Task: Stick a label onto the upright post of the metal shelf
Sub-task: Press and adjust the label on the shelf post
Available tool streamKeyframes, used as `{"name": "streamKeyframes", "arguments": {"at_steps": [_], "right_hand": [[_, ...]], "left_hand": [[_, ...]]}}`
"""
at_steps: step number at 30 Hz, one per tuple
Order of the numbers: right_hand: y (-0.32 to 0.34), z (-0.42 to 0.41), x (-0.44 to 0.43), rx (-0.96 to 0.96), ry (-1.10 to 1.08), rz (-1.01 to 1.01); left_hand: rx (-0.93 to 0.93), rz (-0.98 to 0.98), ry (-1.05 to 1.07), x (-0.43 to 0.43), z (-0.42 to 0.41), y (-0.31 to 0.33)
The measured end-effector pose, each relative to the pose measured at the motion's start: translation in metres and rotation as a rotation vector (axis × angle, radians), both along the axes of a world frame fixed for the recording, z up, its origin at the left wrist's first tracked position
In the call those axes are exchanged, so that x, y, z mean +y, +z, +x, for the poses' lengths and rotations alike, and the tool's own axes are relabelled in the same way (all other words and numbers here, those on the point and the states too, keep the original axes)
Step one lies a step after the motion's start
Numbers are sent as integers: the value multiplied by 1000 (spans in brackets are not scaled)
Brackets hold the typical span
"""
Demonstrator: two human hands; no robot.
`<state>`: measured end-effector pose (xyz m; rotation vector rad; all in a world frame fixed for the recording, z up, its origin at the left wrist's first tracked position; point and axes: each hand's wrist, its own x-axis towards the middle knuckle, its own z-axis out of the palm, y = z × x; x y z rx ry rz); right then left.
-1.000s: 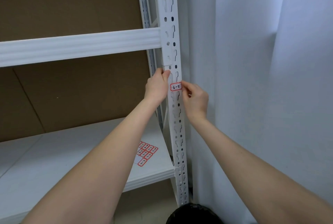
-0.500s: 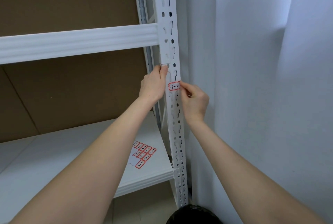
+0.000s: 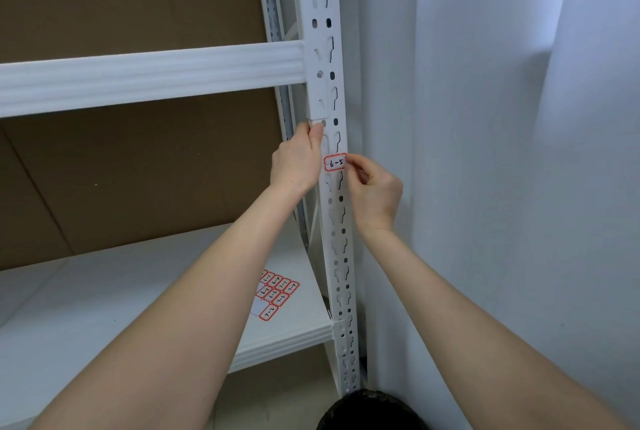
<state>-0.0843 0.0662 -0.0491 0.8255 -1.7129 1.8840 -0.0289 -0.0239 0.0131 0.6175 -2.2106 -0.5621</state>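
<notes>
**A:** What's changing over the last second?

**B:** Hardly anything. The label (image 3: pixel 335 163), marked "6-5", is staying at the same spot on the front face of the upright post (image 3: pixel 323 48), a little below the cross beam (image 3: pixel 138 76) joint. The view is drifting slightly, nothing more.

**A:** Hands?

**B:** The left hand (image 3: pixel 298 163) is still wrapping the post's edge at 9 o'clock of the label, just beside it. The right hand (image 3: pixel 375 190) is sitting at 4 o'clock, and its fingertips (image 3: pixel 353 161) are still pinching the label's right edge.

**A:** Is it sticking?

**B:** It's looking flat on the face. The fingers are covering the right edge, so I can't tell if that edge is bonding or still lifting.

**A:** Meaning for the task?

**B:** I'm judging that placing is basically done. What's remaining is rubbing that edge down and letting go.

**A:** Anything else?

**B:** A sheet of spare labels (image 3: pixel 277 294) is lying on the lower shelf (image 3: pixel 104 291), at 7 o'clock of the label and well apart.
</notes>
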Motion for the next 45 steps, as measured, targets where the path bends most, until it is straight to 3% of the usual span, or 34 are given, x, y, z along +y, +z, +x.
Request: {"name": "streamKeyframes", "arguments": {"at_steps": [13, 18, 35, 45], "right_hand": [[3, 2, -3, 92, -109, 154], [8, -1, 5, -42, -22, 111], [2, 0, 0, 85, -85, 56], [9, -4, 1, 111, -123, 176]], "left_hand": [[-9, 18, 41, 7, 1, 2], [-3, 39, 20, 7, 3, 2], [-3, 29, 28, 10, 3, 2], [-11, 13, 38, 9, 3, 2]]}}
